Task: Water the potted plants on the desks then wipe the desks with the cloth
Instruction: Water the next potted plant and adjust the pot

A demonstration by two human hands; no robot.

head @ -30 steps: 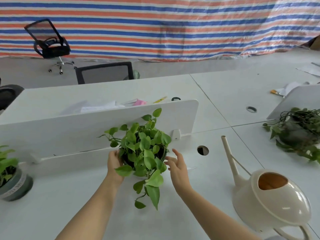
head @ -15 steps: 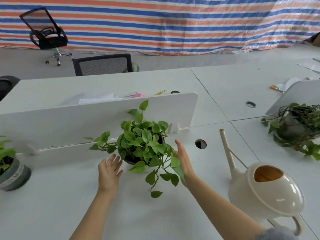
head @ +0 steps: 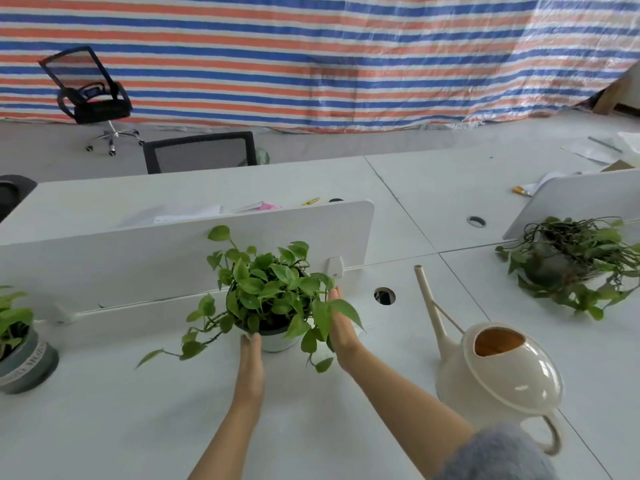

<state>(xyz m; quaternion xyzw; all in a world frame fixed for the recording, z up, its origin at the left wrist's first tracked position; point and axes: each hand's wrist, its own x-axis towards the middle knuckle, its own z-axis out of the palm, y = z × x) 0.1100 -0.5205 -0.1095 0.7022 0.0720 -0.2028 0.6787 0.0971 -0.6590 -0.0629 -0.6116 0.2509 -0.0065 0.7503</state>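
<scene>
Against pot (head: 277, 342): left hand (head: 250, 362) flat; right hand (head: 341, 329) flat alongside.

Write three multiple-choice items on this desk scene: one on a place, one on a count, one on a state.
1. Where does the watering can stand relative to the middle potted plant?
A. To its left
B. To its right, on the desk
C. Behind the divider

2. How many potted plants show?
A. One
B. Two
C. Three

3. How is the right hand?
A. Gripping the can's handle
B. Open beside the white pot
C. Curled in a fist

Key:
1 B: the can stands upright on the person's right.
2 C: there is a left plant, the middle one and a right plant.
3 B: its fingers are straight and hold nothing.
</scene>
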